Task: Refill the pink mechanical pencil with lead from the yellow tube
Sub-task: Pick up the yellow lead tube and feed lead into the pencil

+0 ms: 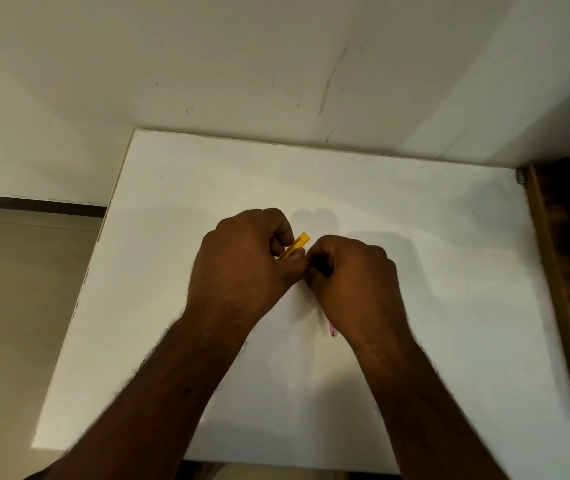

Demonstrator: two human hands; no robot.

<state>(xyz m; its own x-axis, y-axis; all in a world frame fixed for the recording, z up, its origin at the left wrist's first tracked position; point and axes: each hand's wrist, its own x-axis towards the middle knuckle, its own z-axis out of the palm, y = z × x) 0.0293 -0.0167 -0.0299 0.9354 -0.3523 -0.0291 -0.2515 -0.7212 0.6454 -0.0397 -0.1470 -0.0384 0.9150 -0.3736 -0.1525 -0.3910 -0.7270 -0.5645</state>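
Over the white tabletop (pixel 415 271), the right hand (pixel 356 285) is curling shut around what is probably the pink mechanical pencil (pixel 331 329), only its tip showing below; just beyond, the left hand (pixel 242 268) is pinching the yellow tube (pixel 298 244).

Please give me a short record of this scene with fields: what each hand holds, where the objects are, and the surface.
left hand: closed on the yellow tube, one end sticking out toward the wall
right hand: closed on the pink pencil, only its tip showing below the hand
hands: meet above the white table
lead: not visible
right edge: wooden furniture
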